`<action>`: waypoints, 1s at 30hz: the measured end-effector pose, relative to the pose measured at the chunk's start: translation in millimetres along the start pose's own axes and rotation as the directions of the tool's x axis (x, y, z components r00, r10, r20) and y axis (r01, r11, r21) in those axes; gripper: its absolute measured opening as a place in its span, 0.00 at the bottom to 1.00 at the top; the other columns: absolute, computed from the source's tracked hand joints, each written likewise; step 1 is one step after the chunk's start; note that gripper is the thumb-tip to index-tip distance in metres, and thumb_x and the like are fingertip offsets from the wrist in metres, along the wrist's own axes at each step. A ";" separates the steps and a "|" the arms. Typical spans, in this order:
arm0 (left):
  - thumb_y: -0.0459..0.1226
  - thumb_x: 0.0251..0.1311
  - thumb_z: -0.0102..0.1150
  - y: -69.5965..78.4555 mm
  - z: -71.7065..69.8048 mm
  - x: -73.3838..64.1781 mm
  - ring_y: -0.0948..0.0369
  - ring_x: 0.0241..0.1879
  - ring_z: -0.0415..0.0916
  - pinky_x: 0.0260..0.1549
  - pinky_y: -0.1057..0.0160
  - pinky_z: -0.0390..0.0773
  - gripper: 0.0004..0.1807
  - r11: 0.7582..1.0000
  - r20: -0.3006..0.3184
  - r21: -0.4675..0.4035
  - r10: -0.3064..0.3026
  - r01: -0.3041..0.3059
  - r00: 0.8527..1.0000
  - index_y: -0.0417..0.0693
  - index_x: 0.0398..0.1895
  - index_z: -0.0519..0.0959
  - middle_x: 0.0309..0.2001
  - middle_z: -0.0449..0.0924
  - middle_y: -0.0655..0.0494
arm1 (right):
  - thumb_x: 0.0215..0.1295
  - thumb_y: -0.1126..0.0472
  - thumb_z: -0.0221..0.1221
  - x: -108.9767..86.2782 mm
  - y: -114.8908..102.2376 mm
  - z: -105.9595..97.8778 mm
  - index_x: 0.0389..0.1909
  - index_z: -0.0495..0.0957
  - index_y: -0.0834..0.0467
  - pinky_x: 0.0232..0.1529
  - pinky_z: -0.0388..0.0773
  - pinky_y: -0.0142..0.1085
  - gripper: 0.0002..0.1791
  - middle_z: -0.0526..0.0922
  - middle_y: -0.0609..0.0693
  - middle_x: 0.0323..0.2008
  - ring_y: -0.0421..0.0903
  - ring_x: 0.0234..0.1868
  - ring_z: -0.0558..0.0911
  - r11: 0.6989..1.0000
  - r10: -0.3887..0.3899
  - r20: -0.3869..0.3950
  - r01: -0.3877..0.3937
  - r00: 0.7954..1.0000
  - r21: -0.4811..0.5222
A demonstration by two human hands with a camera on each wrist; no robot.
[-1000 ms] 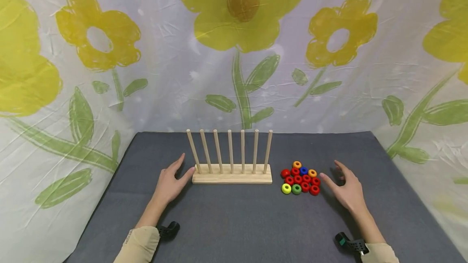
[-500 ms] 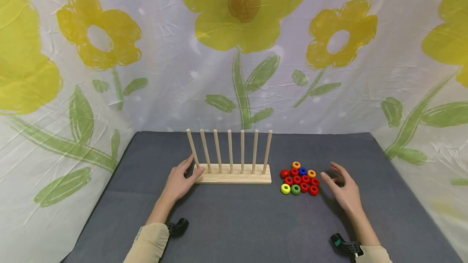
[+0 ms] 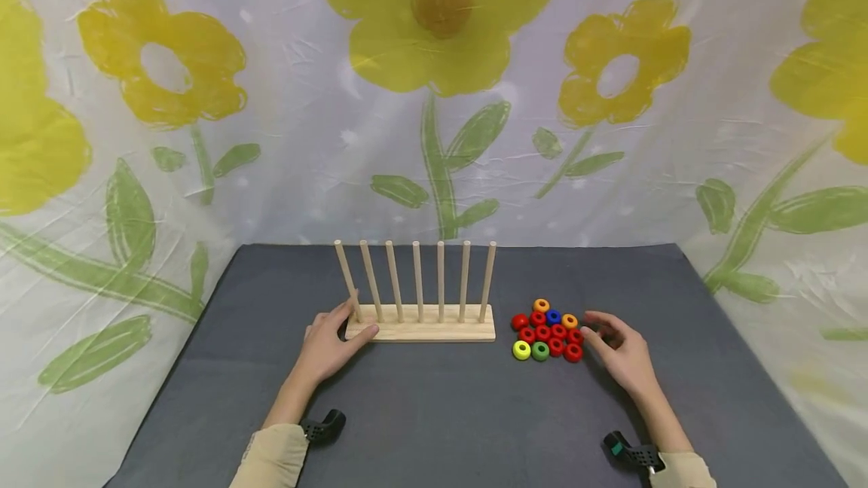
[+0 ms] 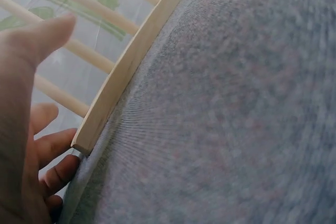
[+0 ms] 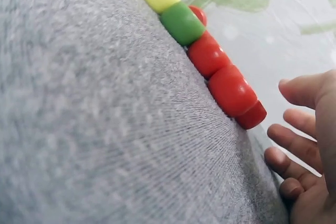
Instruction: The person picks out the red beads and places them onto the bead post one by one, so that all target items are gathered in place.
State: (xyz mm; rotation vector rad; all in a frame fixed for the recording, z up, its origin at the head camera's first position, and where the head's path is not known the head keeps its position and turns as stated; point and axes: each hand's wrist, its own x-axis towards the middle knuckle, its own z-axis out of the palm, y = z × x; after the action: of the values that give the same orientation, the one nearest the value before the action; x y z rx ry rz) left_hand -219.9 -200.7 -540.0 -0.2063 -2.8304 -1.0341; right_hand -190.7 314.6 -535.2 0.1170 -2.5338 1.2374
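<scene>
A pale wooden stand (image 3: 434, 333) with several upright pegs sits left of the beads. My left hand (image 3: 328, 345) is at its left end, thumb reaching across the front and index finger by the outermost peg. In the left wrist view, fingertips (image 4: 65, 142) touch the end of the base (image 4: 113, 87), while the thumb is held apart from the pegs. My right hand (image 3: 624, 356) is beside the cluster of beads, fingers loosely bent and holding nothing. Its thumb points at the red beads (image 3: 573, 353). A yellow bead (image 3: 521, 351) and a green bead (image 3: 540, 352) lie at the front.
Two orange beads, one at the back (image 3: 541, 306), and a blue bead (image 3: 552, 317) lie among the red ones. A dark grey cloth (image 3: 434, 413) covers the table. Behind it hangs a pale curtain (image 3: 291, 194) printed with yellow flowers. Each wrist wears a black camera strap.
My left hand has moved right, from beside the stand onto its left end. My right hand has come left, closer to the beads. The stand and beads keep their arrangement.
</scene>
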 end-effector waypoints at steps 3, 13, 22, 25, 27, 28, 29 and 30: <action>0.63 0.61 0.64 -0.1 1.8 -2.0 0.37 0.65 0.61 0.57 0.33 0.56 0.50 0.999 0.001 0.015 0.044 -0.044 0.999 0.51 0.80 0.60 0.74 0.63 0.45 | 0.71 0.55 0.65 -0.8 -0.2 0.4 0.56 0.83 0.57 0.22 0.67 0.33 0.17 0.81 0.50 0.32 0.44 0.22 0.71 1.000 -0.005 -0.003 0.005 1.000 0.002; 0.64 0.56 0.68 -3.4 3.1 -3.6 0.38 0.66 0.60 0.58 0.35 0.56 0.53 0.999 -0.011 0.039 0.030 -0.030 0.999 0.49 0.79 0.62 0.74 0.63 0.42 | 0.69 0.57 0.67 2.7 -0.9 2.6 0.51 0.85 0.55 0.22 0.65 0.34 0.12 0.78 0.48 0.29 0.43 0.21 0.70 0.999 -0.024 0.011 0.024 1.000 -0.021; 0.62 0.58 0.68 -3.9 2.6 0.0 0.39 0.64 0.63 0.56 0.37 0.59 0.51 0.996 -0.004 0.082 0.032 -0.032 0.999 0.40 0.76 0.65 0.72 0.65 0.40 | 0.67 0.59 0.68 3.7 0.0 3.3 0.49 0.86 0.56 0.22 0.65 0.33 0.12 0.79 0.48 0.29 0.43 0.23 0.71 0.999 -0.035 0.001 0.035 0.999 -0.002; 0.60 0.59 0.69 -4.5 3.4 0.7 0.39 0.63 0.64 0.56 0.37 0.59 0.49 0.995 -0.009 0.093 0.046 -0.045 0.999 0.40 0.75 0.67 0.72 0.66 0.40 | 0.68 0.58 0.68 2.4 0.9 2.4 0.49 0.86 0.56 0.22 0.65 0.33 0.11 0.79 0.49 0.29 0.43 0.23 0.71 1.000 -0.028 0.011 0.027 1.000 0.007; 0.60 0.59 0.69 -4.7 4.1 1.1 0.39 0.64 0.64 0.56 0.37 0.59 0.48 0.994 -0.013 0.096 0.055 -0.054 0.998 0.40 0.75 0.67 0.72 0.66 0.40 | 0.68 0.58 0.68 1.3 1.7 1.2 0.49 0.86 0.56 0.23 0.65 0.33 0.11 0.80 0.48 0.30 0.43 0.24 0.72 1.000 -0.017 0.024 0.016 1.000 0.012; 0.59 0.59 0.69 -4.6 4.3 1.2 0.38 0.64 0.64 0.56 0.37 0.59 0.48 0.994 -0.015 0.098 0.059 -0.057 0.998 0.40 0.75 0.68 0.72 0.65 0.40 | 0.68 0.58 0.68 0.7 2.2 0.5 0.49 0.86 0.56 0.23 0.66 0.33 0.11 0.80 0.48 0.30 0.43 0.25 0.72 1.000 -0.013 0.031 0.013 0.999 0.012; 0.59 0.59 0.69 -4.5 4.5 1.2 0.38 0.64 0.63 0.56 0.36 0.59 0.48 0.993 -0.016 0.100 0.064 -0.062 0.998 0.40 0.74 0.68 0.72 0.65 0.40 | 0.68 0.58 0.68 0.2 2.7 -0.3 0.49 0.86 0.55 0.24 0.66 0.33 0.11 0.80 0.48 0.30 0.43 0.25 0.73 1.000 -0.013 0.039 0.012 0.999 0.010; 0.59 0.59 0.69 -4.2 4.8 1.0 0.37 0.64 0.63 0.56 0.36 0.59 0.47 0.993 -0.016 0.099 0.068 -0.066 0.998 0.39 0.74 0.68 0.72 0.65 0.39 | 0.68 0.59 0.68 -0.4 3.2 -1.0 0.48 0.86 0.55 0.24 0.67 0.33 0.11 0.81 0.48 0.31 0.43 0.26 0.73 1.000 -0.014 0.047 0.014 0.999 0.008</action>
State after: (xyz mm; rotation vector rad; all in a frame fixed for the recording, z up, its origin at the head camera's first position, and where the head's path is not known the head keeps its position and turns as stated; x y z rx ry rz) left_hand -221.9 -200.7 -546.2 -0.2779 -2.8268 -0.8759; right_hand -190.8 317.4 -537.1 0.1674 -2.5639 1.2526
